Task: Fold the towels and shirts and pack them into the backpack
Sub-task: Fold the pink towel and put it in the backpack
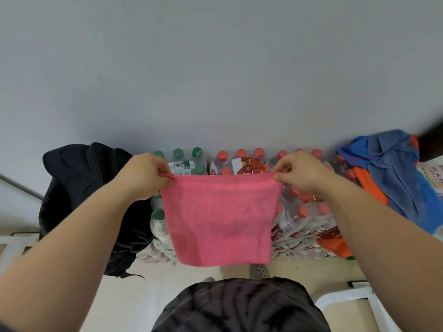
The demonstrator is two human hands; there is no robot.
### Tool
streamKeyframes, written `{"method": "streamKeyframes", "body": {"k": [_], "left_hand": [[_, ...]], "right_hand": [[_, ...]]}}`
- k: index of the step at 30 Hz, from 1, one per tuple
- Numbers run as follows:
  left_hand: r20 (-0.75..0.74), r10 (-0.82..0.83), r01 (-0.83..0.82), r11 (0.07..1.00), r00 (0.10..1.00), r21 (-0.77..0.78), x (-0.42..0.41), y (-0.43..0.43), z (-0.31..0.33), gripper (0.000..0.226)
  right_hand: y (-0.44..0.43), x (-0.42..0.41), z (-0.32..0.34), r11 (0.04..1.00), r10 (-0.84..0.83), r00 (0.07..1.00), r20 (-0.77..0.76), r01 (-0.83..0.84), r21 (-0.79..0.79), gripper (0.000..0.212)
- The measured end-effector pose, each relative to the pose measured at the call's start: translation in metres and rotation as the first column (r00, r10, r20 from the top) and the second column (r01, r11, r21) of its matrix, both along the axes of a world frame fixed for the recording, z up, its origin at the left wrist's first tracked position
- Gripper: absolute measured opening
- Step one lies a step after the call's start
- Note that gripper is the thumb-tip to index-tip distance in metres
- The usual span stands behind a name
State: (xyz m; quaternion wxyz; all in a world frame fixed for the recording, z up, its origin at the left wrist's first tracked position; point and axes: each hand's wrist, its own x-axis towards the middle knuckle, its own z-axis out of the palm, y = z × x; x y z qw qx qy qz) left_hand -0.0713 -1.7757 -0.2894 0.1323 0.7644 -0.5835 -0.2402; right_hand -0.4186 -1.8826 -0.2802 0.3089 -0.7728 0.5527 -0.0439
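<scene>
Here, pink towel hangs midair; left hand grip pinching 9 o'clock top corner, right hand grip pinching 3 o'clock corner; black backpack at 9 o'clock.

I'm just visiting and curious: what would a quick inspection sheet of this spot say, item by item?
Surface: shrink-wrapped packs of bottles on a pale floor; no table seen.
Job's things: pink towel hangs spread in the air; black backpack at the left by the wall; blue and orange cloths heaped at the right.
Clutter: green-capped bottles beside the red-capped ones.
Hands: left hand pinches the towel's upper left corner; right hand pinches its upper right corner.
Cables: nothing seen.
Surroundings: plain grey wall; white frame at the lower right.
</scene>
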Motion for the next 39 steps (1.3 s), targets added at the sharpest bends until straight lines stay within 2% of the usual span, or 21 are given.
{"method": "streamKeyframes", "body": {"k": [2, 4, 6, 7, 8, 9, 11, 13, 15, 19, 23, 28, 30, 33, 37, 39], "left_hand": [[0.092, 0.064, -0.057, 0.996, 0.994, -0.071, -0.004, -0.008, -0.009, 0.007], [0.092, 0.141, -0.129, 0.984, 0.986, -0.120, -0.008, -0.015, -0.016, 0.008], [-0.022, 0.249, -0.250, 0.962, 0.968, -0.106, -0.013, -0.022, -0.022, 0.005], [-0.140, 0.328, -0.340, 0.938, 0.934, -0.069, -0.014, -0.026, -0.025, 0.003], [-0.287, 0.418, -0.437, 0.900, 0.862, -0.003, -0.016, -0.029, -0.027, 0.004], [-0.425, 0.501, -0.517, 0.852, 0.754, 0.088, -0.017, -0.033, -0.027, 0.007], [-0.588, 0.594, -0.573, 0.779, 0.549, 0.254, -0.017, -0.039, -0.026, 0.010], [-0.641, 0.605, -0.572, 0.763, 0.472, 0.299, -0.018, -0.046, -0.025, 0.009], [-0.682, 0.585, -0.607, 0.753, 0.439, 0.255, -0.019, -0.054, -0.027, 0.008], [-0.727, 0.488, -0.638, 0.765, 0.483, 0.089, -0.017, -0.075, -0.023, 0.011], [-0.743, 0.400, -0.629, 0.777, 0.537, -0.036, -0.008, -0.091, -0.012, 0.014], [-0.664, 0.383, -0.583, 0.807, 0.642, -0.098, -0.002, -0.074, -0.013, 0.013], [-0.631, 0.402, -0.577, 0.812, 0.663, -0.089, -0.009, -0.054, -0.014, 0.010], [-0.553, 0.439, -0.552, 0.832, 0.708, -0.047, -0.022, -0.017, -0.024, 0.011], [-0.345, 0.430, -0.460, 0.888, 0.834, -0.006, -0.034, 0.028, -0.040, 0.018], [-0.188, 0.355, -0.371, 0.927, 0.916, -0.058, -0.036, 0.042, -0.050, 0.019]], "right_hand": [[-0.009, 0.008, -0.017, 0.996, -0.047, 0.999, -0.015, 0.046, -0.074, 0.015], [-0.017, 0.014, -0.030, 0.990, -0.109, 0.994, 0.007, 0.109, -0.092, 0.011], [-0.023, 0.020, -0.038, 0.982, -0.170, 0.985, 0.023, 0.171, -0.079, 0.010], [-0.026, 0.023, -0.041, 0.977, -0.201, 0.979, 0.041, 0.204, -0.067, 0.011], [-0.028, 0.027, -0.041, 0.967, -0.249, 0.964, 0.093, 0.252, -0.030, 0.012], [-0.030, 0.031, -0.042, 0.949, -0.317, 0.933, 0.171, 0.313, 0.051, 0.011], [-0.033, 0.037, -0.043, 0.871, -0.475, 0.833, 0.284, 0.399, 0.288, 0.007], [-0.040, 0.042, -0.045, 0.810, -0.555, 0.769, 0.316, 0.413, 0.417, 0.005], [-0.050, 0.046, -0.046, 0.800, -0.571, 0.748, 0.339, 0.413, 0.435, 0.004], [-0.072, 0.055, -0.044, 0.849, -0.525, 0.716, 0.459, 0.402, 0.343, 0.012], [-0.090, 0.056, -0.038, 0.898, -0.436, 0.725, 0.534, 0.388, 0.206, 0.016], [-0.075, 0.048, -0.028, 0.908, -0.414, 0.712, 0.568, 0.370, 0.197, 0.012], [-0.060, 0.038, -0.029, 0.918, -0.393, 0.738, 0.548, 0.344, 0.196, 0.007], [-0.031, 0.018, -0.034, 0.942, -0.334, 0.846, 0.417, 0.310, 0.127, 0.012], [0.003, -0.002, -0.052, 0.974, -0.228, 0.930, 0.288, 0.215, 0.077, 0.016], [0.015, -0.007, -0.064, 0.988, -0.155, 0.961, 0.227, 0.152, 0.030, 0.016]]}}
